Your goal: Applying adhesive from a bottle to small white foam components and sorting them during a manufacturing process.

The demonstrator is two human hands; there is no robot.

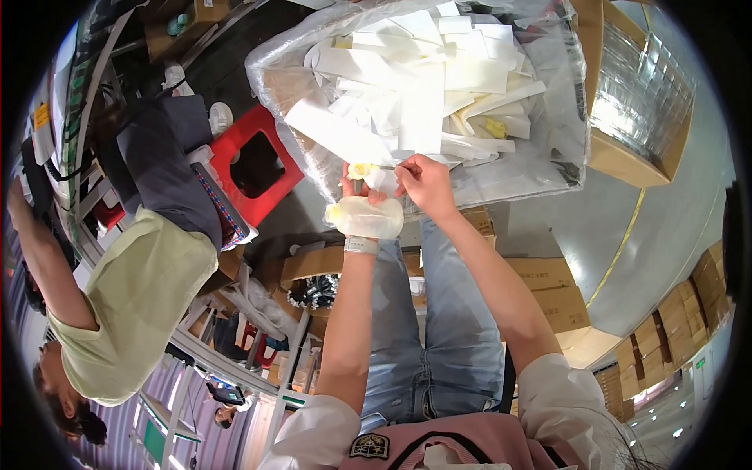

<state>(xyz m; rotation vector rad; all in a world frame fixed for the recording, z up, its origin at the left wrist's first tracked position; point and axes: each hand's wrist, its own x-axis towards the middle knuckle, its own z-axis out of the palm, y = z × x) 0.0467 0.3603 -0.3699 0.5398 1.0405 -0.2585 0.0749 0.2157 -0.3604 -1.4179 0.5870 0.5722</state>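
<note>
My left hand (347,185) is closed round a translucent, pale plastic bottle (368,218), which lies sideways across the palm above a light wrist band (361,245). At its fingertips is a small yellow piece (360,170) with something white beside it, too small to name. Just to the right, my right hand (428,186) is closed in a pinch near that white bit; what sits between its fingertips is hidden. Beyond both hands stands a large box lined with clear plastic (540,176), heaped with white paper-like strips (421,110).
On the left are a red stool (274,176) and a person in a pale green top (145,301). An open carton with clear-wrapped contents (638,94) stands at the far right. Cardboard boxes (552,294) lie right of my legs, and a box of black parts (315,291) sits below left.
</note>
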